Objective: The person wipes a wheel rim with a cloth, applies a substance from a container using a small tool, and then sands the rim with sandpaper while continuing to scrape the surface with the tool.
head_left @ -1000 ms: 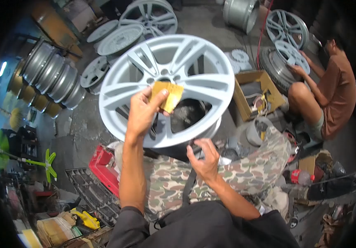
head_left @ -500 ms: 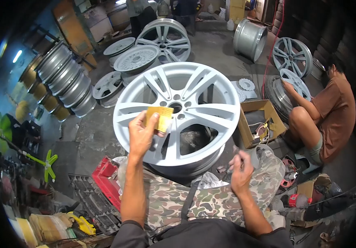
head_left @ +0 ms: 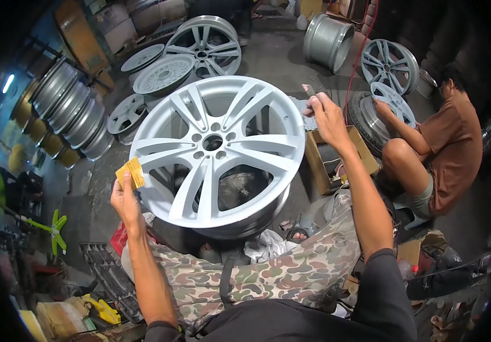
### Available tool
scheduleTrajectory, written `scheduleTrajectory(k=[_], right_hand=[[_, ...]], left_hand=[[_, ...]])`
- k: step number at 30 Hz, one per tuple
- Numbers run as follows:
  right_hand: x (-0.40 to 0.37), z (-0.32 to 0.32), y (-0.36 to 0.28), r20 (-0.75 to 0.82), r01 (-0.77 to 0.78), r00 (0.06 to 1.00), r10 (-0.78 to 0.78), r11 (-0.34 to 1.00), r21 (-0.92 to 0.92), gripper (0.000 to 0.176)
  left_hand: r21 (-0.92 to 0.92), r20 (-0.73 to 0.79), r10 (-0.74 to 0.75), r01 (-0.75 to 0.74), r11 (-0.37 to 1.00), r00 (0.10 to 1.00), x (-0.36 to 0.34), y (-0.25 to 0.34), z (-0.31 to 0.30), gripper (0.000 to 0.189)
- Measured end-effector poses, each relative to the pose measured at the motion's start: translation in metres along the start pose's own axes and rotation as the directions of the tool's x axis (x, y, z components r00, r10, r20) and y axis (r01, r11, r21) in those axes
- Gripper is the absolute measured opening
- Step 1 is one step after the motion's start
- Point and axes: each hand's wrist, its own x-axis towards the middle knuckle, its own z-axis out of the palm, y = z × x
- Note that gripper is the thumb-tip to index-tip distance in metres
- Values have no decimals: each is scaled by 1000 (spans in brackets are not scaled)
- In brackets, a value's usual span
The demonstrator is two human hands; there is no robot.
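Yellow and roughly square, a thin paper-like sheet [head_left: 134,172] is pinched in the narrow grip of the left hand [head_left: 124,200], at the left edge of a pale grey, multi-spoked metal wheel [head_left: 228,146] lying face up before camouflage-patterned cloth trousers [head_left: 291,279]. Beside the wheel's upper right rim, the right hand [head_left: 331,122] is raised, fingers curled; whether its grip holds anything, I cannot tell.

- Between left fingers [head_left: 117,194] and right fingers [head_left: 318,108]: wheel rim [head_left: 208,157].
- In left fingers, at wheel rim's left edge: paper [head_left: 131,172].
- Left of left fingers, farther off: rim stack [head_left: 75,108].
- Beyond right fingers: barrel rim [head_left: 324,43].
- Right of right fingers: tyred wheel [head_left: 369,117], then co-worker [head_left: 455,151].
- Nearer body than right fingers: box [head_left: 314,164].
- Between both sets of fingers, nearer body: cloth [head_left: 265,246].
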Motion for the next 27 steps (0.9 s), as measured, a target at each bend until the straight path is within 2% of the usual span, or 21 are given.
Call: scheduleTrajectory(k=[1,5,7,8,9,12,15,16,19,21,23,25,26,27], right_hand=[[2,5,-1,7,8,1000,-8,1000,8,33],[-5,37,-16,207,41,978,-28,997,-62,29],[-8,57,-17,353,72,935,37,954,-290,28],[-9,62,-25,410,75,908,81,934,-350,28],[-8,68,-18,422,80,903,74,939,-336,28],[-11,81,-10,338,50,938,80,932,-360,29],[-14,82,-16,335,17,932,140,905,-426,31],[-15,82,-14,328,45,938,114,897,-441,31],[-17,85,-21,335,73,936,110,868,-491,30],[-18,85,-20,339,85,936,101,866,-492,29],[-16,86,-26,359,109,929,85,866,-488,28],[-27,84,-36,355,13,919,172,886,-464,27],[-36,86,-30,322,188,946,-33,866,-464,27],[-45,85,-28,289,157,957,-17,871,-466,24]], left_hand=[[-5,-31,25,-25,1000,999,3,-2,-3,31],[12,-115,-12,13,1000,993,-1,-24,-6,30],[10,-142,37,-36,999,989,-9,-34,1,27],[-9,-150,61,-63,998,987,-16,-32,7,27],[-28,-155,84,-90,996,984,-21,-32,19,26],[-63,-137,136,-145,987,981,-23,-36,22,27],[-162,-201,100,-134,978,974,-20,-45,22,32],[-201,-211,98,-141,969,973,-24,-38,32,39],[-310,-268,48,-134,941,962,-19,-43,30,41],[-337,-254,42,-129,933,966,-17,-47,28,42],[-410,-171,24,-94,907,985,-15,-39,29,42],[-384,-163,28,-90,919,986,1,-40,24,40],[-439,-124,-11,-45,897,992,17,-48,21,38],[-497,-83,-40,-7,868,996,36,-54,18,37]])
